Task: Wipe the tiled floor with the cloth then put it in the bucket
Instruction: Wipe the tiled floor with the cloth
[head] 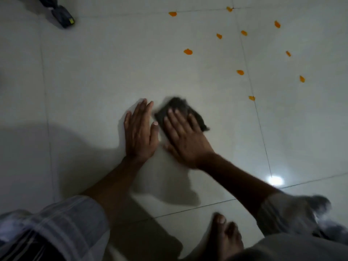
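Observation:
A dark grey cloth lies flat on the pale tiled floor near the middle of the view. My right hand presses down on it with fingers spread, covering its near half. My left hand rests flat on the bare tile just left of the cloth, fingers together, palm down, thumb close to the cloth's edge. The cloth and right hand are blurred. No bucket is in view.
Several orange petals are scattered over the tiles at upper right. A dark object sits at the top left. My bare foot is at the bottom. A light glare shines on a tile at right.

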